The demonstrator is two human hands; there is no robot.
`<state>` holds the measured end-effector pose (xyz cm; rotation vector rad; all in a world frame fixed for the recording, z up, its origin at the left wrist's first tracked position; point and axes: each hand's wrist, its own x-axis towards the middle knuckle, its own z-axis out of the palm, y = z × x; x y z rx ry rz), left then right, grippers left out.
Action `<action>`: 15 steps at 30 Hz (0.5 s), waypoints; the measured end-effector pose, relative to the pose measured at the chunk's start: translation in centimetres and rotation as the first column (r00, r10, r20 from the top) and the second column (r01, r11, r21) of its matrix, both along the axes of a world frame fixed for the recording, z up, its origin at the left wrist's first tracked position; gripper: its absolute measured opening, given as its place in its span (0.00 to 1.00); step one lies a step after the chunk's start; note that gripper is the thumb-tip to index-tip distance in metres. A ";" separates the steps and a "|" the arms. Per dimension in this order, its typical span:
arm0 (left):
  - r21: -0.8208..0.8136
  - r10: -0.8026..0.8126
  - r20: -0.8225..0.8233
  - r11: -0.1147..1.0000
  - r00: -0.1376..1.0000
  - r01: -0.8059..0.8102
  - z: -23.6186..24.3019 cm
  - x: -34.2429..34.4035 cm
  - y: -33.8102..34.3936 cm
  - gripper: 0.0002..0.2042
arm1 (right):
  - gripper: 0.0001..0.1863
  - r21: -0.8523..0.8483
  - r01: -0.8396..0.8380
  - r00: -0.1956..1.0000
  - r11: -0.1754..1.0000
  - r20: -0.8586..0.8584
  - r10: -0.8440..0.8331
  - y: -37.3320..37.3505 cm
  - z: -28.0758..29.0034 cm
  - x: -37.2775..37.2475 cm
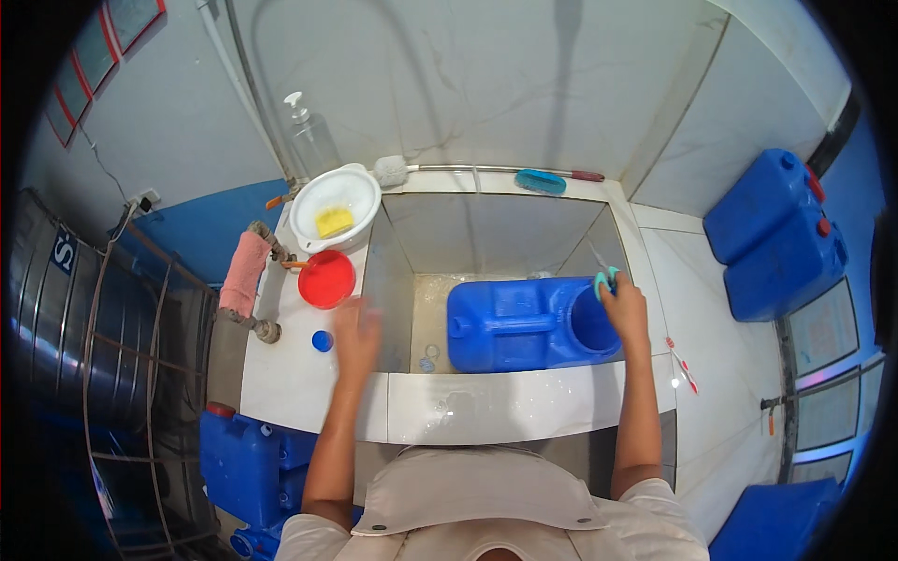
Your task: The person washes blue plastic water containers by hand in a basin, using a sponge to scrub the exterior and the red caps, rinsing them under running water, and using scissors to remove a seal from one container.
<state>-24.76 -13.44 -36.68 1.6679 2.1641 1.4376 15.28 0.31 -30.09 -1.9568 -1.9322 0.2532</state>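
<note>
Inside sink (402,252): one blue jerrycan (510,324), two hands (625,309).

A blue jug (519,323) lies on its side in the tiled sink (486,229). The right hand (625,309) grips a teal brush (606,279) at its cut-open end; the left hand (357,332) hovers near a small blue cap (323,341).

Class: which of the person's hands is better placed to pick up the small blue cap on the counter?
Left. The left hand hovers over the counter right beside the blue cap; the right hand is at the blue jerrycan, gripping a teal tool.
</note>
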 end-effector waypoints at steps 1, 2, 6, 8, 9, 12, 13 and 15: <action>-0.047 -0.202 -0.026 0.979 0.979 0.201 1.4 3.2 1.1 0.16 | 0.20 -0.030 -0.019 0.999 0.999 0.029 0.020 -0.4 0.7 -1.6; -0.144 -0.464 -0.158 0.884 0.872 0.444 3.1 6.1 2.5 0.19 | 0.20 -0.059 -0.041 0.998 0.997 0.055 0.044 -0.7 1.2 -2.8; -0.344 -0.663 -0.289 0.745 0.690 0.572 1.2 10.6 4.3 0.22 | 0.22 0.036 -0.253 0.967 0.967 -0.026 0.254 -2.3 5.1 -9.3; -0.519 -0.676 -0.223 0.692 0.703 0.501 0.5 9.2 5.6 0.22 | 0.21 -0.080 -0.481 0.875 0.873 -0.112 0.471 -3.7 6.7 -14.4; -0.496 -0.700 -0.346 0.702 0.624 0.512 -2.1 8.0 6.2 0.23 | 0.19 -0.103 -0.639 0.762 0.762 -0.214 0.611 -4.4 6.1 -17.3; -0.415 -0.669 -0.122 0.706 0.734 0.574 -2.7 8.5 6.7 0.24 | 0.19 -0.107 -0.880 0.474 0.462 -0.170 0.864 -6.3 2.8 -26.6; -0.326 -0.711 -0.165 0.694 0.684 0.642 -1.2 9.4 6.6 0.23 | 0.18 -0.055 -0.925 0.380 0.376 -0.158 0.911 -6.8 1.2 -29.7; -0.320 -0.743 -0.086 0.652 0.664 0.688 0.2 9.4 6.7 0.21 | 0.15 -0.043 -0.968 0.249 0.246 -0.143 0.958 -8.4 -2.0 -35.8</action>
